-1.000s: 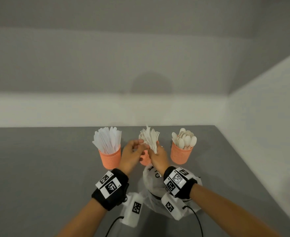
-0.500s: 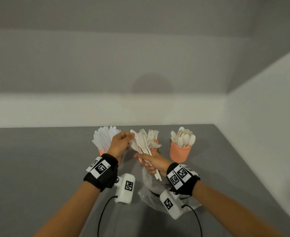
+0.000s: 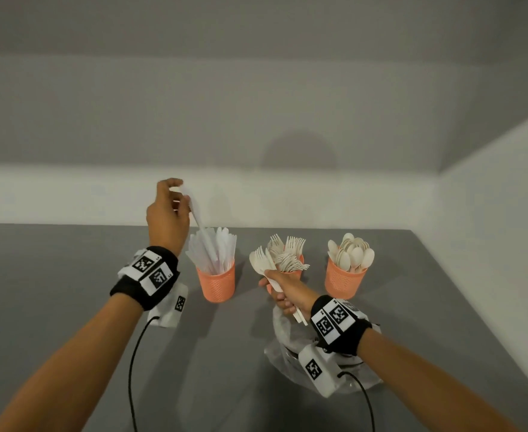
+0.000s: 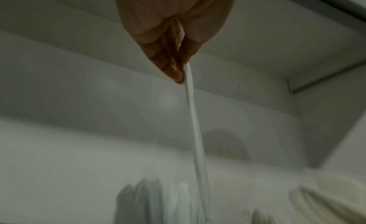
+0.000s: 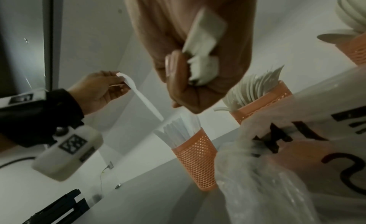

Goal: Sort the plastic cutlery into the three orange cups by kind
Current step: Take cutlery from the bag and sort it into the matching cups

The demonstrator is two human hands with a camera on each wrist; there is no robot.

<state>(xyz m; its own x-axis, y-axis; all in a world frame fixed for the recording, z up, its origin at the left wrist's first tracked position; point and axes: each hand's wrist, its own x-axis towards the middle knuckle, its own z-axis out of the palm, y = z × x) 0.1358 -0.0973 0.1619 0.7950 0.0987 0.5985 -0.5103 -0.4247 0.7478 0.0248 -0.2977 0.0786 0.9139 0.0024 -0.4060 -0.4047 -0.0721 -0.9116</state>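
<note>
Pinching a white knife (image 3: 197,218) by its handle end between thumb and fingertips, the left hand (image 3: 166,218) holds it raised above the left cup (image 3: 216,283), blade pointing down, tip among the knives (image 3: 213,252) already standing there; can't tell if it touches them. Wrist view confirms the pinch: fingers (image 4: 168,61) pressed together on one side, thumb on the other, knife (image 4: 195,133) hanging straight below. Right hand (image 3: 284,293) is fisted around a small bundle (image 3: 261,263) of cream cutlery, fork tines and a spoon bowl showing at the top, handles sticking out below the palm. Right wrist view shows the fingers (image 5: 176,74) wrapped tight over those handles (image 5: 204,39). That hand sits just in front of the middle cup (image 3: 298,263), which is packed with forks (image 3: 287,252). Right cup (image 3: 343,282) holds spoons (image 3: 351,252). All three cups stand upright in a row on the grey table (image 3: 54,291), apart from each other. Crumpled clear plastic bag (image 3: 284,347) lies on the table under the right wrist, black lettering visible on it in the wrist view. Both wrists carry black bands with tag markers and white camera modules, cables trailing.
</note>
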